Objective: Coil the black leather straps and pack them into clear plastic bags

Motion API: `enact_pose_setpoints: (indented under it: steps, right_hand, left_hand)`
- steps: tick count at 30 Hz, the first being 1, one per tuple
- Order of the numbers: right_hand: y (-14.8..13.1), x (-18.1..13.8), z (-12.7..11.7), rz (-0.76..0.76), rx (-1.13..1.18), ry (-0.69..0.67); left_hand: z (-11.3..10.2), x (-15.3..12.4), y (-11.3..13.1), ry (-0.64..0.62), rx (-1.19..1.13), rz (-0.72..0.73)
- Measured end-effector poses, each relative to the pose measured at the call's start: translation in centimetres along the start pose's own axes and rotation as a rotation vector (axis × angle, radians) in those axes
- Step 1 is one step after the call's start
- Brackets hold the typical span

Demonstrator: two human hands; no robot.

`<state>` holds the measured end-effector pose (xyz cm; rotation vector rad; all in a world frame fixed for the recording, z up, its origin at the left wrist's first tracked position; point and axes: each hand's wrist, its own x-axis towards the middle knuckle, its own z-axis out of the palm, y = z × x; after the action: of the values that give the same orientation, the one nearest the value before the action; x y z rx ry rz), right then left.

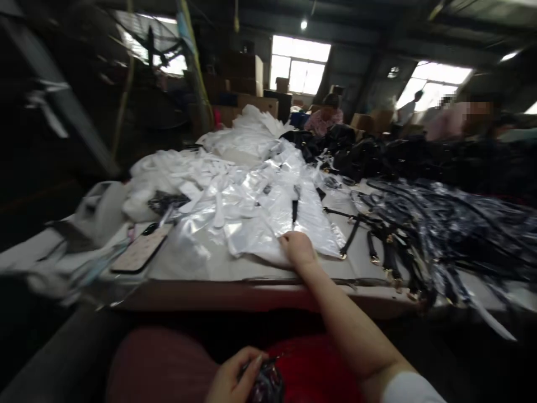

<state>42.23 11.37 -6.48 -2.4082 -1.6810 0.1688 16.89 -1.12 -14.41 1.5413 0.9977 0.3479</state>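
Facing distant windows (300,64), a pale table (218,270) bears plastic bags (260,215).

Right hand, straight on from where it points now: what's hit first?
The right hand would most likely meet the shiny white plastic first; its fingers appear to be at the plastic's near edge, though exact depth is unclear.

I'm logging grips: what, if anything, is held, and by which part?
The left hand holds a dark bundle by its left side; the right hand touches the near edge of the plastic bags, grip unclear.
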Motion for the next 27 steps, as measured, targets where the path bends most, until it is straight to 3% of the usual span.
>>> enact_pose_setpoints:
  steps: [5, 10, 13, 19, 24, 27]
  right_hand:
    - [0.6, 0.9, 0.5, -0.001, 0.049, 0.097]
    - [1.2, -0.2, 0.0, 0.026, 0.033, 0.241]
    - [1.3, -0.7, -0.5, 0.043, -0.041, 0.256]
    - [0.3, -0.9, -1.0, -0.063, -0.213, 0.174]
    - [-0.9, -0.7, -0.6, -0.294, -0.275, -0.056]
    - [-1.3, -0.7, -0.5, -0.353, -0.266, -0.139]
  left_hand:
    - [0.3, -0.8, 0.5, 0.063, -0.062, -0.008]
    - [0.6, -1.4, 0.6, 0.107, -0.090, 0.008]
    - [0.7, -1.5, 0.5, 0.097, -0.094, 0.003]
    - [-0.1, -0.8, 1.7, 0.055, -0.086, 0.015]
    - [-4.6, 2.2, 6.4, 0.137, -0.143, 0.208]
    - [-6.6, 5.7, 9.7, 0.069, -0.250, 0.281]
